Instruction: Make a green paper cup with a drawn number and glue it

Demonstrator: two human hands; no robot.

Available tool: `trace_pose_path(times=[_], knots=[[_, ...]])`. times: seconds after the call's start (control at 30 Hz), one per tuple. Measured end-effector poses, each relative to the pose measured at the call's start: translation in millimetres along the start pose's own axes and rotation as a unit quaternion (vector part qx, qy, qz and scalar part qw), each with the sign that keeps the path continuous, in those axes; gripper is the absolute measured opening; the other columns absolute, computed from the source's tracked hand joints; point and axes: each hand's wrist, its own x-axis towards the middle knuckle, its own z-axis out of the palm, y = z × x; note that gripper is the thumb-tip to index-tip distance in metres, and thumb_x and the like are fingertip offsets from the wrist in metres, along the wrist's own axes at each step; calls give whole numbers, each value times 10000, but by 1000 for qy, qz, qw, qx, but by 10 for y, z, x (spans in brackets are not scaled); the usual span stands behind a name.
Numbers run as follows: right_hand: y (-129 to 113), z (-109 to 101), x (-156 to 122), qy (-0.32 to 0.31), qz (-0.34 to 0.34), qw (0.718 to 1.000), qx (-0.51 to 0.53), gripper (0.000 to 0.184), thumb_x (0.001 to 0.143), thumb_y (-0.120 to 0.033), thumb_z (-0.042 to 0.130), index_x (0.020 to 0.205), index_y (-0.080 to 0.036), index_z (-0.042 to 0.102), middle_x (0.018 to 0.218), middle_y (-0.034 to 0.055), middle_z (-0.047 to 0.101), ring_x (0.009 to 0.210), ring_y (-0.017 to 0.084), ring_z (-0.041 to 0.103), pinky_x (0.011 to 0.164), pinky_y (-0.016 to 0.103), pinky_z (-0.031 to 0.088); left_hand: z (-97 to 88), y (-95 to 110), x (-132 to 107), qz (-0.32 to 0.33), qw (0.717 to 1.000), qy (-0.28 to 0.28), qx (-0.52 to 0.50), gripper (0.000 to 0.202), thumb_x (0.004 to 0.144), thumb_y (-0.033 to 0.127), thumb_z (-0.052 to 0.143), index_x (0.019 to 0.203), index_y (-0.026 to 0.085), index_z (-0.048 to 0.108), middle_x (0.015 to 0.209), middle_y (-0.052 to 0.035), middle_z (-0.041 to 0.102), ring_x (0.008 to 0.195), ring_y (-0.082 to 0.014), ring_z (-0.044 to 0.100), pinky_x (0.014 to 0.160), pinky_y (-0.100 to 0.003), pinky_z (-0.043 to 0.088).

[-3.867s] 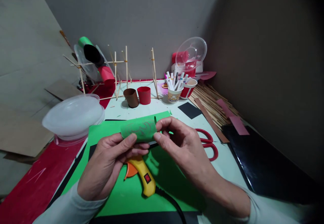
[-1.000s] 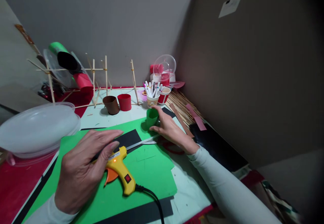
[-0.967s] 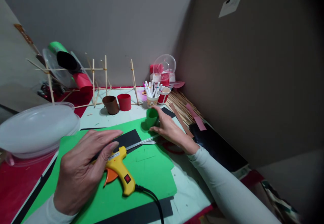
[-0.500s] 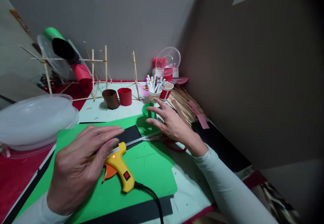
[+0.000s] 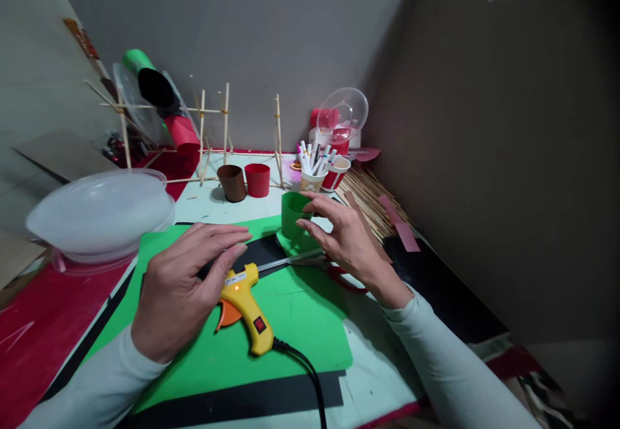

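A small green paper cup (image 5: pixel 292 214) stands upright on the table at the back edge of the green sheet. My right hand (image 5: pixel 346 238) is at its right side, fingers and thumb apart around the near rim; I cannot tell how firmly they touch it. My left hand (image 5: pixel 181 287) hovers over the green sheet (image 5: pixel 305 313), fingers stretched forward, thumb apart, nothing visible in it. Beside it a yellow glue gun (image 5: pixel 249 309) lies with its light lit and a clear glue stick (image 5: pixel 281 263) in its back. Red-handled scissors (image 5: pixel 345 278) lie partly under my right hand.
Brown (image 5: pixel 231 183) and red (image 5: pixel 257 180) paper cups stand behind, before a wooden stick frame (image 5: pixel 226 125). A marker cup (image 5: pixel 312 181) and loose sticks (image 5: pixel 372 199) are at back right. Plastic lids (image 5: pixel 101 212) sit left. The gun's black cord (image 5: pixel 310 367) runs toward me.
The view has shifted left, so the scene sits further right. My right hand has drawn back a little from the green cup, which now shows more fully and upright.
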Motion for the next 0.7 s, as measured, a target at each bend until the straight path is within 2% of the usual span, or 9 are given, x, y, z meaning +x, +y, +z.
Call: trace_pose_path(times=[0.17, 0.27, 0.37, 0.47, 0.53, 0.6, 0.7], knots=[[1, 151, -23, -72, -25, 997, 21, 83, 989, -203, 573, 909, -211, 595, 1118, 89, 689, 982, 215, 656, 859, 307, 485, 23, -116, 54, -43, 999, -7, 5, 148, 932, 326, 621, 975, 288, 757, 1047, -13, 789, 1016, -227, 703, 950, -384, 513], [33, 180, -32, -70, -18, 997, 19, 74, 994, -189, 551, 931, -203, 587, 1052, 84, 660, 910, 207, 615, 812, 308, 460, 15, -179, 125, -83, 996, -16, -1, 176, 906, 373, 638, 956, 267, 769, 1061, -32, 787, 1016, -236, 702, 966, -379, 505], [60, 178, -36, -63, -8, 998, 18, 67, 987, -174, 549, 945, -199, 595, 1036, 84, 644, 889, 205, 591, 796, 310, 442, 27, -163, 279, -109, 992, -66, -17, 227, 886, 411, 657, 1002, 251, 770, 1086, -41, 779, 984, -237, 701, 928, -370, 518], [81, 177, -40, -61, -2, 998, 21, 64, 983, -167, 560, 970, -188, 619, 1027, 87, 650, 873, 207, 588, 779, 308, 437, 128, -91, 496, -75, 987, -141, -32, 328, 875, 403, 656, 1145, 234, 736, 1186, -61, 749, 966, -229, 696, 875, -370, 543], [92, 183, -44, -60, -2, 998, 27, 79, 978, -152, 567, 1005, -173, 638, 1072, 103, 663, 911, 213, 609, 801, 309, 447, 248, -60, 630, -33, 982, -182, -46, 358, 864, 393, 645, 1165, 215, 724, 1243, -93, 719, 1049, -243, 682, 880, -385, 553], [101, 183, -47, -59, -4, 998, 35, 128, 969, -123, 569, 1062, -149, 654, 1155, 134, 671, 998, 232, 636, 855, 319, 460, 380, -67, 718, -7, 979, -200, -35, 307, 842, 368, 662, 1085, 199, 745, 1244, -116, 711, 1150, -263, 654, 960, -418, 527], [117, 142, -39, -54, -8, 997, 49, 189, 935, -107, 615, 1114, -131, 671, 1246, 159, 673, 1107, 260, 649, 925, 333, 463, 531, -127, 749, -1, 980, -196, -9, 191, 809, 302, 695, 956, 194, 751, 1157, -114, 739, 1086, -270, 680, 999, -452, 499]])
